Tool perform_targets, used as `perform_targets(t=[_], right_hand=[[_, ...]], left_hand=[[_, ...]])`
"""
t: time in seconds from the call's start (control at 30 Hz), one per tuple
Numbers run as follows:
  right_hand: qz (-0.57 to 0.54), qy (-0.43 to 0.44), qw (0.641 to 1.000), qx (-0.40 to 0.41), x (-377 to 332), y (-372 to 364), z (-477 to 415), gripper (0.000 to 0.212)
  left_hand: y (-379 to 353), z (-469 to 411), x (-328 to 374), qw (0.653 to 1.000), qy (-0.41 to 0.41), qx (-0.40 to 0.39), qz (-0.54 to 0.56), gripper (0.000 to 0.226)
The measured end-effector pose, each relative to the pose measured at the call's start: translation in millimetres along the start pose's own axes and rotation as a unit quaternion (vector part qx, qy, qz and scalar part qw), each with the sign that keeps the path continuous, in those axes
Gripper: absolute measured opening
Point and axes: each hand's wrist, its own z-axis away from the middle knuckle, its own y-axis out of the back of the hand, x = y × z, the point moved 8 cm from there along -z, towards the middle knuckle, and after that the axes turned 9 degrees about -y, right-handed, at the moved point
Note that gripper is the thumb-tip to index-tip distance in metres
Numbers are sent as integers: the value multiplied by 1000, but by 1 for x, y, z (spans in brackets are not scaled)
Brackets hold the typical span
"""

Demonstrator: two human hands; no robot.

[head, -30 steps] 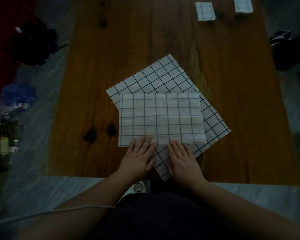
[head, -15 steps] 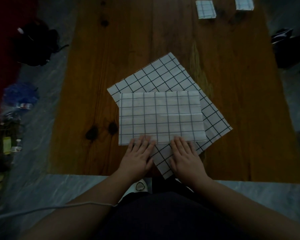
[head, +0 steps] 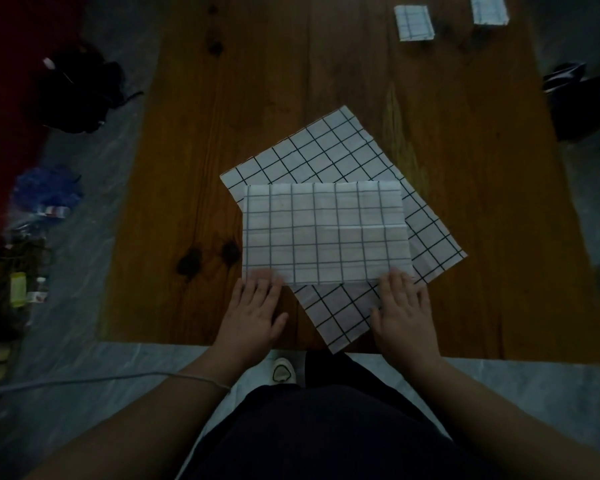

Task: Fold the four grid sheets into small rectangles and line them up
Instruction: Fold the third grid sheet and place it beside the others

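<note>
- At the near edge of the table (head: 257,81), left of centre: left hand (head: 253,313) lies flat with fingers straight and close together. Its fingertips press the near left corner of the folded grid sheet (head: 326,233), and its palm is on bare wood.
- Near edge, right of centre: right hand (head: 404,313) is also flat with fingers straight, fingertips on the near right corner of that sheet. Its palm rests on the flat grid sheet (head: 326,150) underneath. Neither hand grips anything.
- Table centre: folded grid sheet is doubled into a wide rectangle, long edges parallel to the near edge. The grid on it looks faint, and a horizontal crease shows across its right half. It lies on top of the flat grid sheet.
- Flat grid sheet: single layer, bold black grid, turned diagonally. Its near corner reaches the near table edge between the hands; its far corner points toward the far edge.
- Far right corner of the table: first small rectangle (head: 414,22) and second small rectangle (head: 489,8) sit side by side with bare wood between them. The second is partly cut off by the frame.
- Off the table: shoe (head: 283,370) on grey floor below the near edge, thin cable (head: 118,379) crossing the left forearm, dark bag (head: 80,91) on the floor beyond the left edge. Lighting is dim.
</note>
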Motion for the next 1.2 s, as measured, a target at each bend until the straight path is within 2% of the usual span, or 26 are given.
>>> perform_targets(t=[0.13,0.27,0.4,0.6,0.73,0.87,0.93,1.03,1.2], right_hand=[[9,135,991,-24,-63,-7,8,65],[19,173,983,-51,-85,-17,5,70],[30,135,990,-31,-59,-17,-1,65],[18,22,999,-29,21,-9,-7,65],[-17,11,999,-31,27,-5,-5,68],[-96,-19,994,41,18,24,-14,52],[-114,24,990,78,5,38,-21,38],[-113,116,984,76,-25,49,-32,24],[-67,187,980,28,-67,42,-52,21]], left_hand=[[3,-22,47,999,-44,-15,21,72],[-10,-35,64,997,-54,-49,9,69],[-12,-26,43,998,-69,-9,-8,66],[-15,6,-19,1000,-1,7,-9,67],[-11,14,-25,1000,11,-2,-13,70],[9,7,-15,998,49,45,1,64],[25,-5,-2,995,30,94,22,53],[46,-34,26,988,-38,136,67,35],[55,-75,50,989,-52,86,104,18]])
